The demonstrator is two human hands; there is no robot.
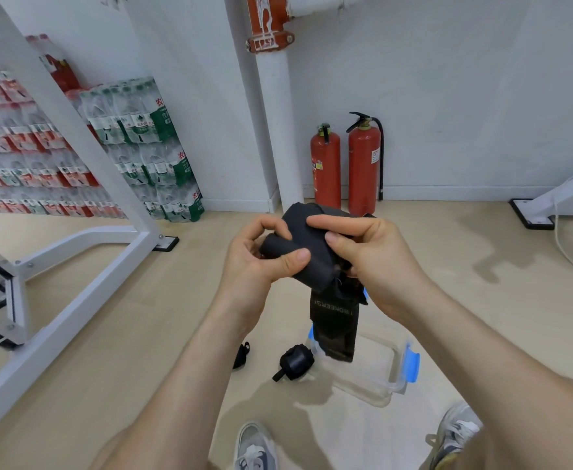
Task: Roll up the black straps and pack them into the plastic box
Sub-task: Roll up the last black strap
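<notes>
Strap [313, 247] — seemingly half-rolled — gripped: left hand [255, 266], right hand [370, 257].

The black strap [312, 252] is partly rolled into a thick bundle and gripped in mid-air by the left hand [261, 262] and the right hand [373, 256]. Its flat, lettered tail hangs straight down. The plastic box [359, 388], clear with blue latches, sits open-topped on the floor. A rolled strap [295, 362] lies just beside it, and a smaller black strap [241, 355] lies near that.

Black strap [334, 312], hanging end: pale lettering, legible portion "ONEERS". Bottled-water packs [136, 123]: red character "农" legible; remainder unreadable.
</notes>
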